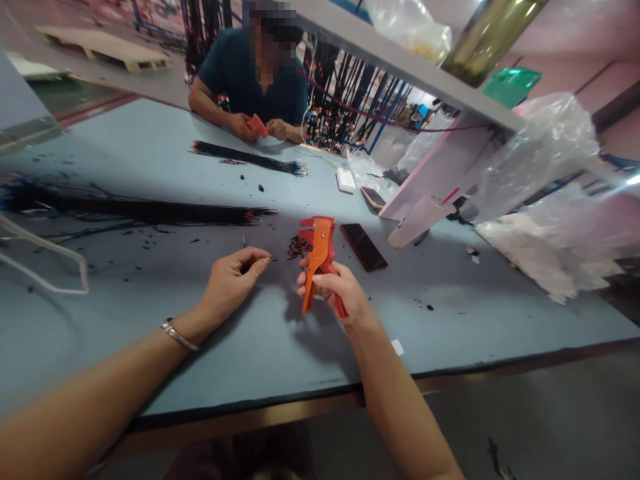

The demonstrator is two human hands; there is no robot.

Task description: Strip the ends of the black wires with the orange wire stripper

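Note:
My right hand [345,293] is wrapped round the handles of an orange and red wire stripper [321,243], its jaws pointing away from me above the table. To its left, my left hand [237,277] is closed in a pinch on a thin dark wire [273,259], whose short end pokes out past the fingertips; most of it is hidden by the hand. A small heap of dark and coppery scraps [299,247] lies between the hands, just beside the stripper's jaws. Beyond my left hand stretches a long bundle of black wires [165,212].
Another black wire bundle [245,157] lies farther back, near a co-worker [255,73] seated opposite, holding a red tool [258,126]. A phone [363,246] lies right of the stripper. A shelf post [425,167] and plastic bags [540,160] stand at right; a white wire frame [75,291] is left.

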